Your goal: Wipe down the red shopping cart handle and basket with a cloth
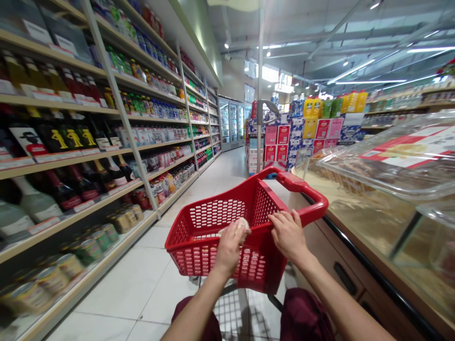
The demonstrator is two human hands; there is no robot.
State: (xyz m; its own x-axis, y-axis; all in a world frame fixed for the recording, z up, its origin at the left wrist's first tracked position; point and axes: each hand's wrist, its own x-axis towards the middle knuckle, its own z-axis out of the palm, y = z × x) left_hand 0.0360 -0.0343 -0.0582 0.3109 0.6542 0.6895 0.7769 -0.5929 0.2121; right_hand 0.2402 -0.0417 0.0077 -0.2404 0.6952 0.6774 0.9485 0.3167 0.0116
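Observation:
A red plastic shopping cart (209,253) with a perforated basket stands sideways in front of me. My left hand (229,248) is closed on a whitish cloth (243,227) and presses it against the near rim of the basket. Only part of the cloth shows beside my fingers. My right hand (287,234) grips the cart's red edge near the handle (313,210), fingers curled over the top and thumb up. The basket's far wall and part of its inside are visible; its floor is mostly hidden.
Shelves (167,123) of bottles and cans line the left side. On the right stands a counter (341,232) with clear plastic food boxes (384,161). Ahead are stacked drink cartons (282,137), a metal pole (260,85) and glass-door fridges (229,121). White tiles (117,289) cover the floor.

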